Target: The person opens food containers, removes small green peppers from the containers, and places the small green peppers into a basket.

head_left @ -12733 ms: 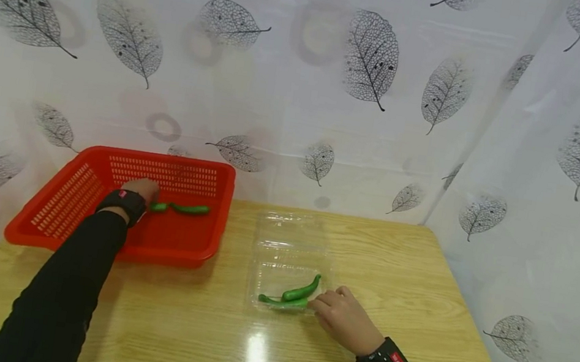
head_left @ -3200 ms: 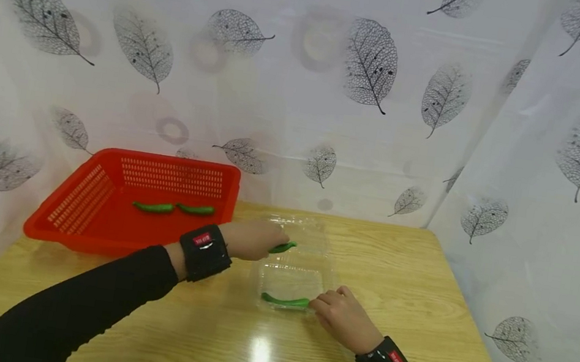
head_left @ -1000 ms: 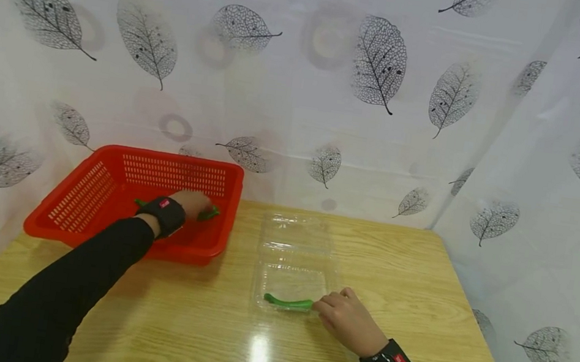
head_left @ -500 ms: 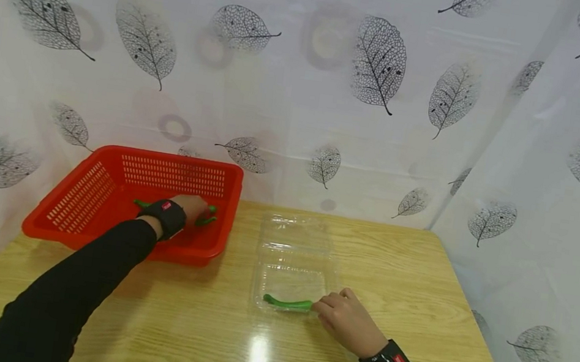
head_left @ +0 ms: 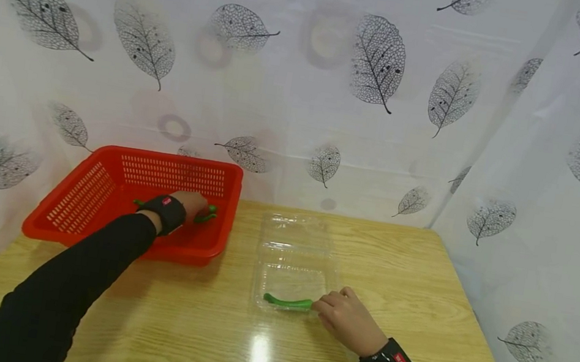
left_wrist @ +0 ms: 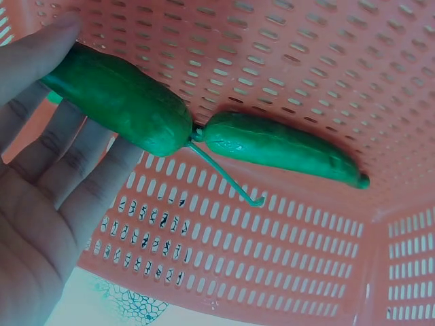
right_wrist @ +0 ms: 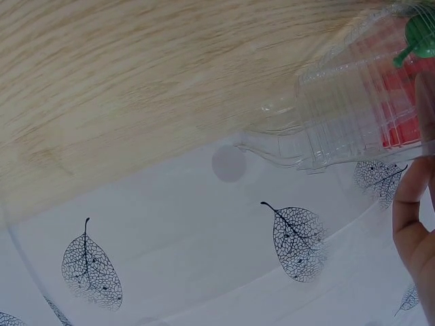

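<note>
Inside the red basket (head_left: 120,242), my left hand (head_left: 191,203) holds a green chili pepper (head_left: 205,218) between thumb and fingers. The left wrist view shows this pepper (left_wrist: 129,102) close up, its thin stem pointing away from the hand. Just beyond its tip a second chili pepper (left_wrist: 282,148) lies on the basket floor. Part of another chili pepper (head_left: 139,202) shows left of my wrist. At the centre, a clear plastic box (head_left: 292,278) stands with its lid folded back, one chili pepper (head_left: 284,302) along its front. My right hand (head_left: 348,322) pinches the box's front right edge.
The wooden table (head_left: 180,326) carries both containers, the basket at the back left. A white curtain (head_left: 290,100) printed with leaves hangs behind the table and along its right side.
Earlier two peppers lay in the box; now one does. My left hand has gone from above the box, carrying a pepper, back into the basket. The right hand has stayed at the box.
</note>
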